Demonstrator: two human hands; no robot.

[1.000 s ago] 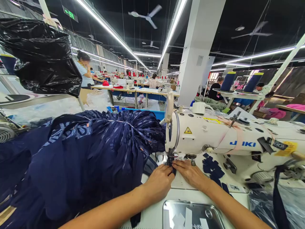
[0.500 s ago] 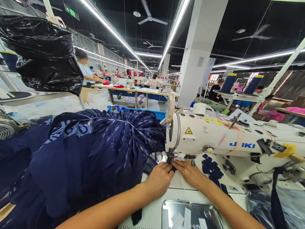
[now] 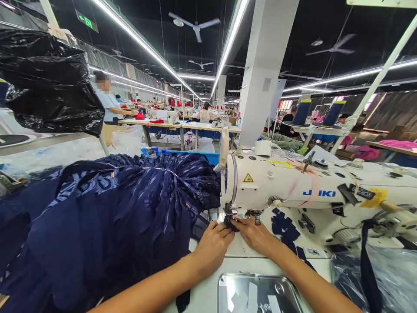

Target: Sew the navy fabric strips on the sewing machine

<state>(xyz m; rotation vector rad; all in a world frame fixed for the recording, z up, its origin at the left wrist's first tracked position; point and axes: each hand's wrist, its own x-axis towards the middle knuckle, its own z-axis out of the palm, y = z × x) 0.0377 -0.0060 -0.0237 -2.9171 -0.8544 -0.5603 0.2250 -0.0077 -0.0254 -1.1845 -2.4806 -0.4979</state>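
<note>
A white sewing machine stands before me, its needle end on the left. Under the needle lies a small dark piece of fabric. My left hand is closed at the fabric's left side, its fingers curled and bunched together. From the right, my right hand pinches the fabric's edge close to the presser foot. The fingertips partly hide the fabric. Left of my hands spreads a large tied bundle of navy lace-trimmed cloth.
Small navy cut pieces lie on the machine bed. In front sits a shiny metal tray holding paper scraps. A plastic bag is at the right, thread cones behind. Other people work at machines farther back.
The view has shifted slightly, moving the scene left. My hands have parted a little at the needle, so more of the dark fabric shows between them.
</note>
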